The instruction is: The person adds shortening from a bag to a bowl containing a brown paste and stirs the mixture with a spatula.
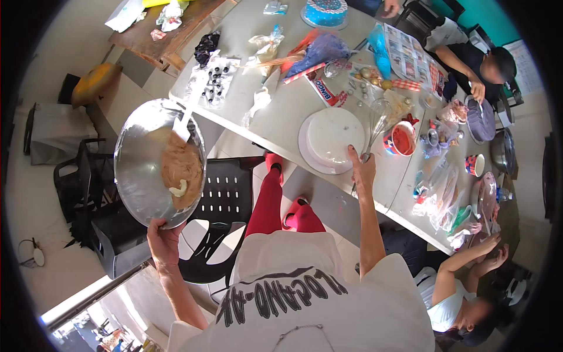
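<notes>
My left hand grips the near rim of a large metal mixing bowl, tilted beside the table. Inside it lie light-brown batter or frosting, a pale yellowish dab and a white spatula resting against the far side. My right hand holds a wire balloon whisk by its handle, wires pointing away from me. Just left of that hand, a round white-frosted cake sits on a white cake board near the table edge; whether my fingers touch it I cannot tell.
A white table bears a red-filled paper tub, piping bags, plastic bags and a blue cake. One person works at a purple cake; another sits lower right. A black plastic chair stands before me.
</notes>
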{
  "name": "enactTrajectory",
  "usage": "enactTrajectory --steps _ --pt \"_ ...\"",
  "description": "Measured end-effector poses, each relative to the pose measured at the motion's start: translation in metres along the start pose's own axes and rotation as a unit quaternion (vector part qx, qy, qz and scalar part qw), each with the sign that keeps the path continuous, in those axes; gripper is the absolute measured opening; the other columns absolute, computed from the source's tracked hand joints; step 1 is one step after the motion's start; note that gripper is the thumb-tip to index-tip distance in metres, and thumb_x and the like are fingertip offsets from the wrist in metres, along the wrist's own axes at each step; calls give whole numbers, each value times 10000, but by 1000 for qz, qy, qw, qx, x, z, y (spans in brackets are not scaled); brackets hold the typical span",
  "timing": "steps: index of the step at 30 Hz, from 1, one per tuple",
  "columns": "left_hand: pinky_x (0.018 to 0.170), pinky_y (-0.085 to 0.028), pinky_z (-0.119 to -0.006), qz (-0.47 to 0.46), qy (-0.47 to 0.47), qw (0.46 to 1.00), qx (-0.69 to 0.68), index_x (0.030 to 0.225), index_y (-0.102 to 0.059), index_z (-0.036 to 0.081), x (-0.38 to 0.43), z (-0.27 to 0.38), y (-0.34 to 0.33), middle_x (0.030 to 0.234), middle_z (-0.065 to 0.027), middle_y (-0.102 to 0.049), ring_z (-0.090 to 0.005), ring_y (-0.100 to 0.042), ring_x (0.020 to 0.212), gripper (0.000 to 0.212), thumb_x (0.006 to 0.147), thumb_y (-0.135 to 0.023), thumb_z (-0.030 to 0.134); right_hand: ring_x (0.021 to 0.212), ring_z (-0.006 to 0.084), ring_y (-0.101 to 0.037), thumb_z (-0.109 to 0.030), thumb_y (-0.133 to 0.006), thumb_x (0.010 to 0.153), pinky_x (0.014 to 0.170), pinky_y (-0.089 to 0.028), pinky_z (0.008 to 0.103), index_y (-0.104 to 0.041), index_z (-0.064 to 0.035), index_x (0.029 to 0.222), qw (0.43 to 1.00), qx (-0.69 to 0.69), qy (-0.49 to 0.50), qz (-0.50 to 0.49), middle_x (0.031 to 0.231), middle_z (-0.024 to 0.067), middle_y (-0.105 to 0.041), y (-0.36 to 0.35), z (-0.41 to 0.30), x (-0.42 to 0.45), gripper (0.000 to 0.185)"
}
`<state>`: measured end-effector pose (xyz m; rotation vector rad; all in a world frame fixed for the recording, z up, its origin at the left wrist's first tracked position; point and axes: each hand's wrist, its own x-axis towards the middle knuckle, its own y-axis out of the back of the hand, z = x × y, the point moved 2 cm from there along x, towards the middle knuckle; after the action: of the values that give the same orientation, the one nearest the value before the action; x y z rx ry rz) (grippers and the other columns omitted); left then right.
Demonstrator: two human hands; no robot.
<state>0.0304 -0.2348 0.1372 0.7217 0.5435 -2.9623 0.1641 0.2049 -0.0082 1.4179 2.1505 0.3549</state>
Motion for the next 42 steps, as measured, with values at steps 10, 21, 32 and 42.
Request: enactTrajectory --steps 10,21,32,42 --pt "763 -561 -374 -52 67 996 39 1056 -504 -99 129 42 -67 1012 -156 -599 -264 -635 873 320 803 -468 94 736 226 -500 -463 -741 662 679 -425 359 -504 35 844 997 -6 -70 37 786 115 -517 -88 -34 8 581" --pt "729 -558 -341 -126 112 980 105 909 -554 -57 266 81 -141 909 -110 -620 -222 -650 795 180 805 -480 70 437 91 -383 -431 -726 715 359 -301 252 -459 -23 878 984 64 -115 119 642 18 -447 -198 -71 16 514" --pt "671 -568 -336 -292 208 909 212 839 -568 -60 223 -11 -198 915 -141 -605 -237 -641 813 146 810 -513 72 419 71 -375 -455 -427 906 405 -317 229 -558 -21 1072 947 221 -14 232 512 -35 -379 -3 -103 -24 483" --pt "833 -533 -414 -381 362 812 254 1248 -356 -65 73 -169 -226 1156 -195 -498 -276 -578 992 459 808 -416 52 530 29 -401 -179 -443 938 444 -314 154 -460 -5 1224 979 66 49 185 728 23 -519 164 -75 -119 335"
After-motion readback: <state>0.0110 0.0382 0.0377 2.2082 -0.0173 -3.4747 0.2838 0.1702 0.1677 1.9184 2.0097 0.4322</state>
